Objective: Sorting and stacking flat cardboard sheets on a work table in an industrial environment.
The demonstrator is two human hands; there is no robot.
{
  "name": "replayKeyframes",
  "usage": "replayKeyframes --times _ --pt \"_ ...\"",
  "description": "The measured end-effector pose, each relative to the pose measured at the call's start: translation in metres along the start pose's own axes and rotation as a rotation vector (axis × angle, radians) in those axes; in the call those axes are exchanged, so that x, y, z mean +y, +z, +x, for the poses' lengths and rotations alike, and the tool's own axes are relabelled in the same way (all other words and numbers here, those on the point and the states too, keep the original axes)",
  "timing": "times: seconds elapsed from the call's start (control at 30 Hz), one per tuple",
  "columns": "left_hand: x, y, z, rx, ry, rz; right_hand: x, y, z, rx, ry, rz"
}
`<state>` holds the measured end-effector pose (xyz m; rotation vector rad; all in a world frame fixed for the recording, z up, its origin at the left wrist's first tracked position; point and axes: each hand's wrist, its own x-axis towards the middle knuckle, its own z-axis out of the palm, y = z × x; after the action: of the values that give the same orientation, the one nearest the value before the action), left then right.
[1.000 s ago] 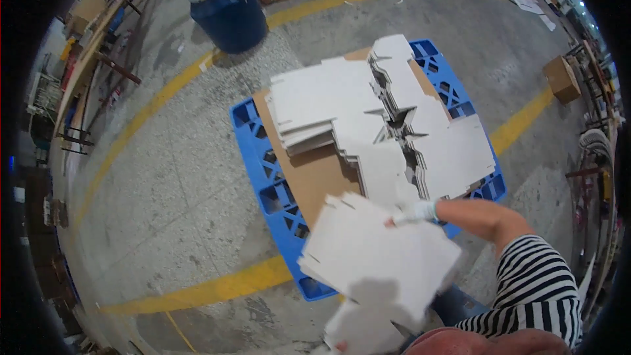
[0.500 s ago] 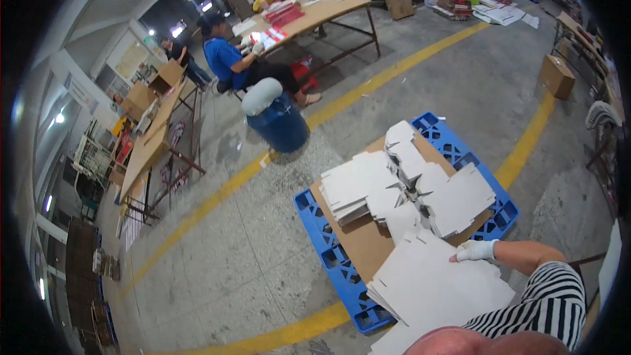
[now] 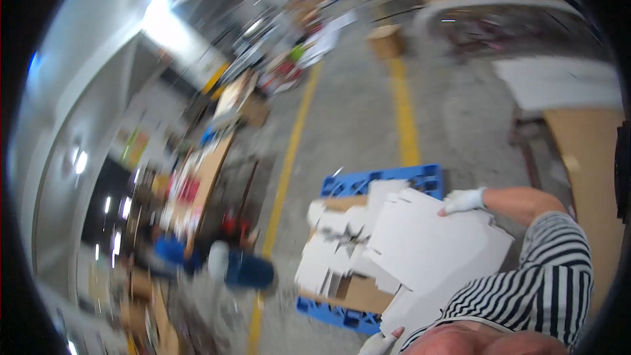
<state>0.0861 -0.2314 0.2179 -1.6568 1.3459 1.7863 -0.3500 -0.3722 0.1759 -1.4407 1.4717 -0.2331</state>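
Note:
A bundle of flat white die-cut cardboard sheets, with slots and notched edges, is held in front of my body. My right hand, in a white glove with bare fingertips, is closed on its far right edge, thumb on top. At the lower edge of the view my left hand, also gloved, grips the near end of the white cardboard; most of its fingers are hidden. Beyond the bundle, more white die-cut sheets lie in stacks around a star-shaped gap, on brown cardboard over a blue plastic pallet.
At right stands a table with a brown top and white sheets near it. A blue barrel is left of the pallet. Yellow lines cross the grey floor; a cardboard box sits farther off. A blurred person in blue is by a worktable.
My view has swung to the right, blurring the room. The held sheets have turned with me relative to the pallet. My left hand has come into view at the bottom.

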Motion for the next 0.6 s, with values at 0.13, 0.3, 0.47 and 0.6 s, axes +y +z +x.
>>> replayKeyframes --times 0.13,0.3,0.47,0.6 --pt "0.07 0.016 0.013 -0.069 0.093 0.354 0.044 -0.022 -0.097 0.127 0.066 -0.002" --pt "0.119 0.064 0.022 -0.13 0.225 0.638 0.13 0.006 -0.243 0.485 0.184 0.207" --pt "0.167 0.085 0.037 -0.212 0.406 0.88 0.137 0.045 -0.353 0.721 0.303 0.356" --pt "0.195 0.086 0.044 -0.327 0.54 1.043 0.129 0.104 -0.424 0.97 0.465 0.443"
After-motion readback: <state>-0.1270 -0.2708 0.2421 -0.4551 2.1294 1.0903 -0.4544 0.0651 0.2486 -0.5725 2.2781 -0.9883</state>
